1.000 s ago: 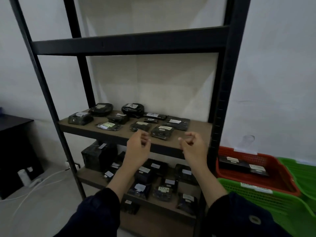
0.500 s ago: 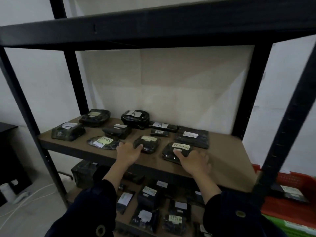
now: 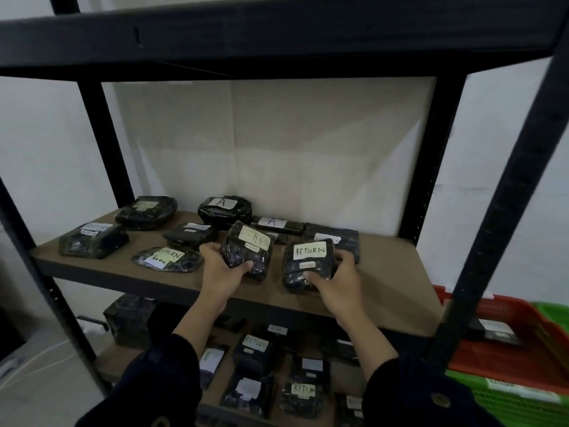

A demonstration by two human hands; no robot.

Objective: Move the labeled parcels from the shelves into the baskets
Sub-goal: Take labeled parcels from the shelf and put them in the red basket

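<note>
Several black wrapped parcels with paper labels lie on the brown middle shelf (image 3: 385,272). My left hand (image 3: 220,274) grips one parcel (image 3: 248,248) with a yellowish label and tilts it up off the shelf. A parcel marked RETURN (image 3: 308,263) is held in my right hand (image 3: 335,283), thumb on its front, raised at the shelf's front. Another RETURN parcel (image 3: 167,258) lies flat to the left. Two parcels marked A (image 3: 224,209) sit at the back. An orange basket (image 3: 505,337) and a green basket (image 3: 508,399) stand at the lower right.
A black upright post (image 3: 505,211) of the rack crosses in front of the baskets at right. The upper shelf beam (image 3: 277,35) runs overhead. The lower shelf holds several more labeled parcels (image 3: 303,392). White cables (image 3: 37,362) lie on the floor at left.
I have come in close to the shelf. Both hands went from hovering to resting on two parcels, and now each grips one and has lifted and tilted it toward me.
</note>
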